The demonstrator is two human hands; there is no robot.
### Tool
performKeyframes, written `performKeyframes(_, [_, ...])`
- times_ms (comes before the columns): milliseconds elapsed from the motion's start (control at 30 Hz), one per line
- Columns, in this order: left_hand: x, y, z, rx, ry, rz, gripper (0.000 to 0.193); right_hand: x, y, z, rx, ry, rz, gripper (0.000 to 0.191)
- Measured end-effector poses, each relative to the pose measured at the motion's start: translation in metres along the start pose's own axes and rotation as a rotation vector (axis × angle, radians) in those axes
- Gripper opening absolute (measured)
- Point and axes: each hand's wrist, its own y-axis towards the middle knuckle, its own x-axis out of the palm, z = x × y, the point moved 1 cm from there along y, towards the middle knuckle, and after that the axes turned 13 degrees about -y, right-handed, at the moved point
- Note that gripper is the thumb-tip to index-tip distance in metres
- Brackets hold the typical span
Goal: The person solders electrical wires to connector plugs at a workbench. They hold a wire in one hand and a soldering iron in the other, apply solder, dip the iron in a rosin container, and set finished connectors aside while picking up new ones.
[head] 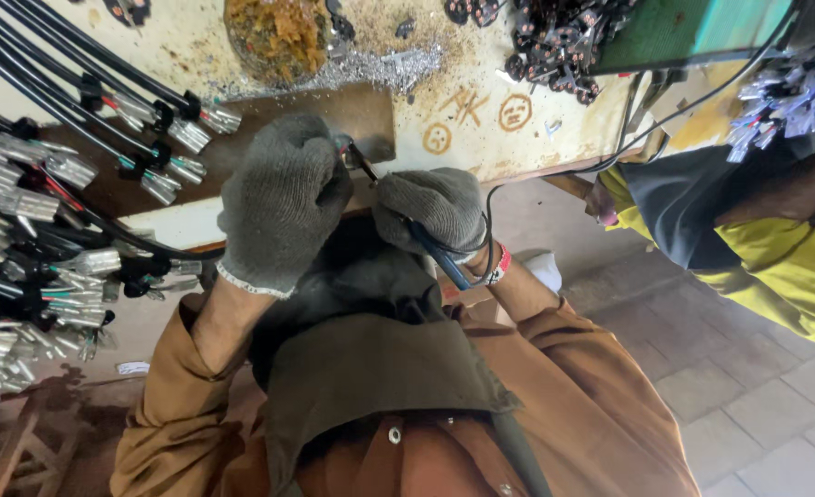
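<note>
Both my hands wear grey knit gloves and meet at the edge of a stained white workbench [518,147]. My left hand [283,198] is closed in a fist around a small part with coloured wires [345,145] that barely shows. My right hand [430,210] grips a soldering iron with a blue handle [440,258]; its thin tip [363,167] touches the part held by my left hand. The iron's black cord [610,156] runs off to the right.
Bundles of black cables with silver terminals [48,230] lie at the left. A bowl of brown flux or residue [279,37] and metal scraps sit at the top. Small dark parts [555,46] are piled at the upper right. Another person in yellow [776,258] stands at the right.
</note>
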Motion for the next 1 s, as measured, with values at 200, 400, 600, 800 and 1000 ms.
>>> performKeyframes(200, [0.002,-0.005,-0.002,-0.015,0.014,0.014,0.015,-0.008,0.002,-0.001,-0.923,-0.853,0.161,0.012])
performKeyframes(400, [0.002,-0.004,0.000,0.011,0.012,0.070,0.016,-0.013,0.010,0.002,-0.935,-0.976,0.141,0.014])
performKeyframes(600, [-0.006,0.004,0.005,-0.077,0.010,-0.037,0.015,-0.022,0.007,0.014,-0.774,-0.584,0.400,0.012])
performKeyframes(800, [-0.028,-0.010,0.002,-0.079,-0.027,0.072,0.014,-0.017,-0.021,0.018,-0.690,-0.963,0.336,0.018])
performKeyframes(1000, [-0.025,-0.010,-0.005,-0.069,-0.009,0.091,0.015,-0.034,0.018,-0.033,-0.662,-1.019,0.653,0.009])
